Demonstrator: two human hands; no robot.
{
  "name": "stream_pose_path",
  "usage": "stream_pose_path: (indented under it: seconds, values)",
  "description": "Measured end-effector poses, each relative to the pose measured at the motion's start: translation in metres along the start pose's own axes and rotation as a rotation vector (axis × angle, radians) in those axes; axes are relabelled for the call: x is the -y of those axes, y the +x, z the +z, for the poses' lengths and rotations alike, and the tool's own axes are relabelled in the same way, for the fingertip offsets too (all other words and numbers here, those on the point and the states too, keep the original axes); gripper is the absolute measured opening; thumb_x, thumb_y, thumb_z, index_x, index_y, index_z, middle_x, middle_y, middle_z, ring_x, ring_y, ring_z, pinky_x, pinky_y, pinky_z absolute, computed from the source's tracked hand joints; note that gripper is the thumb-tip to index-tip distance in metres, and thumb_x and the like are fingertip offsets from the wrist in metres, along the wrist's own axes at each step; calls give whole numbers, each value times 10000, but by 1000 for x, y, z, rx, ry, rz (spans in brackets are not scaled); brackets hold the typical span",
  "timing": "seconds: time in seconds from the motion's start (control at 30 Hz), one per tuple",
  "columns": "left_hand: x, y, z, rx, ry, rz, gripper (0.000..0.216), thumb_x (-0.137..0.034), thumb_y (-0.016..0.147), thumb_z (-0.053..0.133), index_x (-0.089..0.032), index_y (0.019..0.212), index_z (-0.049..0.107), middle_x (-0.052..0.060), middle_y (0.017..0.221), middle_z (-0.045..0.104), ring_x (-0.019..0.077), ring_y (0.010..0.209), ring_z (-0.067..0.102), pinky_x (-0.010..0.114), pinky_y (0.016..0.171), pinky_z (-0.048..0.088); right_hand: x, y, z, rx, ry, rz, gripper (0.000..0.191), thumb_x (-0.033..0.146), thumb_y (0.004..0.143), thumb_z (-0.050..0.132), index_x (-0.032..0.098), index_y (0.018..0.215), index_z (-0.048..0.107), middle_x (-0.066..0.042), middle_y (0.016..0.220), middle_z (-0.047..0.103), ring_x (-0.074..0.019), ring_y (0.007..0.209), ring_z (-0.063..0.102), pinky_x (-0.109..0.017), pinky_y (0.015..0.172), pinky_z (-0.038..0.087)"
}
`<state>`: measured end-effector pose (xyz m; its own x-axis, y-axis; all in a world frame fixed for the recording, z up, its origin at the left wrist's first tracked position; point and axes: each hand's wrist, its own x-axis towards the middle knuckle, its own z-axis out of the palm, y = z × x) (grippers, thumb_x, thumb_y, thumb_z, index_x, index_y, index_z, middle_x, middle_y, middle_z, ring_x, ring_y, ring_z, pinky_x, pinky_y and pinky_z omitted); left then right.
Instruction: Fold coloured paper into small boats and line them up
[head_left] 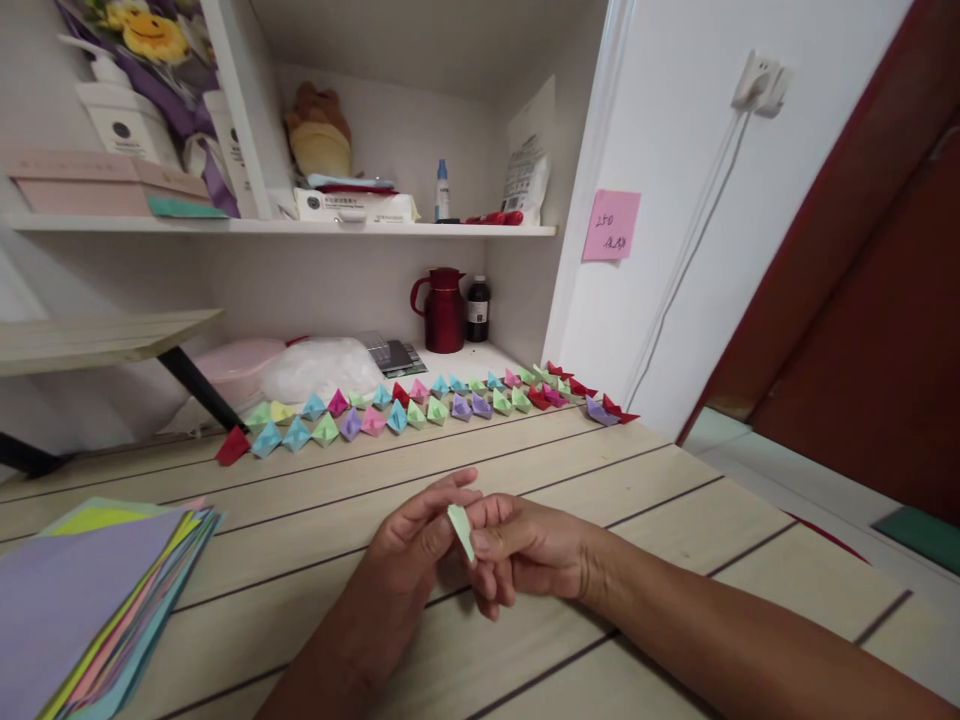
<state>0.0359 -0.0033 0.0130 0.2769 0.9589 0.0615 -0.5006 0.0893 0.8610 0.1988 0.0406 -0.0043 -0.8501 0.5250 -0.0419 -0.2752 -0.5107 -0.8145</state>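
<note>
A small piece of folded pale green paper (461,532) is pinched between my two hands above the table. My left hand (416,540) grips its left edge with the thumb, the other fingers stretched behind it. On the right side, my right hand (517,545) holds the same paper between thumb and curled fingers. Part of the paper is hidden by the fingers. Beyond the hands, rows of folded paper boats (397,417) in many colours line the back of the table. To the left lies a stack of coloured paper sheets (90,580).
The slatted wooden table (645,500) spans the front. Behind it, a white shelf (495,231) holds a soft toy, bottles and packets. Below stand a red jug (444,312), a dark bottle (478,310) and a plastic bag (322,370). A wooden riser (97,338) stands at left.
</note>
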Motion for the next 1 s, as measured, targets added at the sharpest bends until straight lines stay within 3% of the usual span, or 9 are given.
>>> stream_pose_path:
  seconds: [0.13, 0.27, 0.43, 0.53, 0.63, 0.77, 0.87, 1.0]
  values:
    - [-3, 3, 3, -65, 86, 49, 123, -277, 683, 790, -176, 724, 733, 88, 1145, 674, 257, 968, 644, 368, 863, 506, -1, -1, 1, 16, -12, 25, 348, 383, 695, 797, 71, 733, 648, -50, 579, 696, -104, 407, 603, -259, 538, 561]
    - [-1, 10, -7, -199, 167, 51, 203, -333, 681, 789, -163, 783, 745, 68, 898, 724, 197, 809, 654, 308, 785, 507, 0, 0, 5, -74, -137, 3, 384, 466, 763, 726, 93, 757, 638, -62, 666, 701, -120, 504, 638, -253, 568, 527]
    - [2, 15, -19, -413, 315, 69, 285, -379, 658, 790, -142, 813, 752, 53, 761, 732, 174, 737, 635, 266, 722, 473, 1, 2, 8, -454, -556, -292, 399, 544, 825, 626, 146, 789, 633, -38, 765, 673, -112, 614, 597, -243, 625, 465]
    - [2, 14, -16, -507, 401, 80, 265, -348, 626, 800, -145, 789, 751, 38, 715, 729, 168, 689, 629, 252, 675, 457, 3, 3, 6, -511, -726, -441, 389, 543, 878, 549, 167, 878, 649, -37, 823, 659, -147, 746, 597, -270, 712, 456]
    - [3, 13, -10, -498, 450, 72, 223, -334, 614, 792, -157, 741, 742, 23, 661, 715, 167, 662, 618, 250, 643, 448, 3, 3, 7, -506, -707, -433, 343, 497, 828, 640, 177, 951, 643, -29, 850, 659, -160, 787, 594, -277, 722, 449]
    - [7, 13, -6, -451, 468, 84, 220, -348, 608, 789, -158, 699, 728, 15, 632, 698, 160, 639, 596, 251, 628, 434, 1, 4, 10, -565, -614, -376, 309, 435, 720, 754, 167, 767, 607, 4, 654, 643, -132, 603, 581, -267, 640, 431]
    - [8, 12, -6, -413, 417, 35, 249, -377, 632, 786, -153, 723, 725, 11, 641, 686, 149, 639, 579, 252, 646, 429, 3, 4, 14, -606, -522, -340, 329, 438, 685, 772, 163, 714, 594, 18, 537, 618, -124, 512, 567, -251, 576, 405]
    - [6, 12, -10, -293, 273, -50, 256, -391, 700, 758, -144, 714, 691, 19, 671, 669, 144, 687, 572, 266, 728, 439, 7, 5, 14, -553, -391, -297, 343, 419, 635, 809, 143, 724, 628, 10, 543, 633, -117, 500, 578, -243, 567, 415]
